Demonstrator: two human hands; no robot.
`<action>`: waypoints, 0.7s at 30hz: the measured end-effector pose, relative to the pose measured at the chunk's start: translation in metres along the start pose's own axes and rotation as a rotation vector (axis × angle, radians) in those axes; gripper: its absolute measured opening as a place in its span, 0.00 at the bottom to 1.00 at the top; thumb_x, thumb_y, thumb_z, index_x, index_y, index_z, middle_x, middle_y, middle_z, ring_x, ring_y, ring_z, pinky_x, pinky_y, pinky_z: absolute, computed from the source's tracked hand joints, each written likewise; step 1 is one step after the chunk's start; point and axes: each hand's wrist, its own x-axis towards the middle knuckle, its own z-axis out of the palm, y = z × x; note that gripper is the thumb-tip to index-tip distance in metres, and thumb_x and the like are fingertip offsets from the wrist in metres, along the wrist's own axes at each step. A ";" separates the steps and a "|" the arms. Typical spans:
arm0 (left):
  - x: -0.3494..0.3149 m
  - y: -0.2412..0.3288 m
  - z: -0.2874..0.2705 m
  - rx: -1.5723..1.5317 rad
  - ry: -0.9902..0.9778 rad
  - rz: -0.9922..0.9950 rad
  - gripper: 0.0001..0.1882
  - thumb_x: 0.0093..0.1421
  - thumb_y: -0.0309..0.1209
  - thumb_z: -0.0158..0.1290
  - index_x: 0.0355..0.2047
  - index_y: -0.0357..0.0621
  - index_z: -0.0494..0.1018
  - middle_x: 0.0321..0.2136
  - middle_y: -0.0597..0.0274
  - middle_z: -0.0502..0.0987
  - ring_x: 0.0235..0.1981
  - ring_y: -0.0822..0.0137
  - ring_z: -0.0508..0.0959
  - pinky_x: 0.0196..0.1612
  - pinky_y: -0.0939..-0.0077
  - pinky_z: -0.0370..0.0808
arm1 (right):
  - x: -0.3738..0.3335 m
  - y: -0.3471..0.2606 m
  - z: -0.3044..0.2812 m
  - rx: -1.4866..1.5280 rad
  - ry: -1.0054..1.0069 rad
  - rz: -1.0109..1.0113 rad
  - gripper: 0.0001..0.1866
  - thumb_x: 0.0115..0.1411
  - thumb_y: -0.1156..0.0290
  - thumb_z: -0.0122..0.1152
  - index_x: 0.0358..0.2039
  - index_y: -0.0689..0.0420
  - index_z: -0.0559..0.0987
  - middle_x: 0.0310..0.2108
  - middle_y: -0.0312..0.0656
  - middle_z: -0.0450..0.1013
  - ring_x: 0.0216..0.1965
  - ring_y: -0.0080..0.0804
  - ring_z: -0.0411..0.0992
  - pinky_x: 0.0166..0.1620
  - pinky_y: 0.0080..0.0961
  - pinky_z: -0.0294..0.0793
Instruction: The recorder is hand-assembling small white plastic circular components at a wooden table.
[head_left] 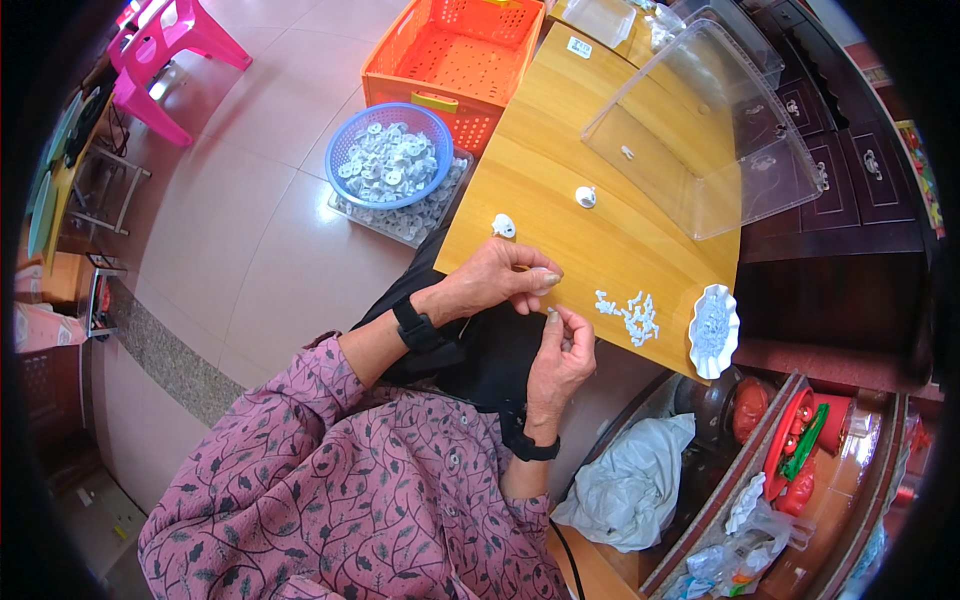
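Observation:
Over the table's near edge, my left hand (488, 280) is closed in a pinch on a small white plastic piece (541, 290), mostly covered by the fingers. Just below and to its right, my right hand (561, 365) has thumb and fingertips pressed together; whatever lies between them is too small to make out. A round white plastic part (503, 227) rests on the table beside my left hand, and another white part (586, 197) sits farther back. Right of my hands lies a loose pile of small white pegs (640, 320). A scalloped white dish (733, 328) holds similar small pale bits.
A blue colander (336, 133) full of white parts stands on a clear tray (415, 233) at the left, before an orange crate (385, 68). A clear plastic cover (690, 130) lies on the wooden table (530, 130). An open drawer (690, 540) and white bag (635, 480) are lower right.

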 end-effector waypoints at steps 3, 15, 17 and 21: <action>-0.002 -0.001 -0.001 -0.017 -0.041 0.007 0.16 0.67 0.30 0.55 0.52 0.34 0.76 0.32 0.60 0.81 0.30 0.74 0.81 0.35 0.81 0.81 | -0.001 0.001 0.000 0.000 0.002 -0.008 0.06 0.65 0.75 0.61 0.39 0.64 0.79 0.33 0.37 0.78 0.34 0.20 0.73 0.40 0.22 0.74; -0.007 -0.004 -0.001 -0.143 -0.164 0.064 0.20 0.66 0.24 0.54 0.59 0.35 0.70 0.46 0.54 0.79 0.45 0.65 0.82 0.51 0.76 0.80 | 0.000 -0.004 -0.005 0.155 0.053 0.087 0.08 0.66 0.75 0.60 0.42 0.66 0.78 0.37 0.40 0.76 0.39 0.26 0.75 0.45 0.26 0.76; -0.008 -0.004 -0.001 -0.146 -0.164 0.058 0.21 0.66 0.24 0.55 0.58 0.35 0.70 0.46 0.54 0.79 0.45 0.65 0.82 0.51 0.76 0.80 | 0.000 -0.005 -0.006 0.159 0.057 0.105 0.07 0.66 0.75 0.60 0.42 0.66 0.78 0.38 0.41 0.76 0.40 0.26 0.75 0.46 0.25 0.76; -0.009 -0.003 -0.001 -0.094 -0.159 0.046 0.22 0.65 0.24 0.57 0.59 0.35 0.70 0.46 0.54 0.79 0.44 0.66 0.81 0.50 0.75 0.81 | 0.000 -0.006 -0.007 0.214 0.047 0.084 0.07 0.66 0.76 0.60 0.42 0.66 0.78 0.39 0.40 0.75 0.41 0.26 0.74 0.47 0.25 0.75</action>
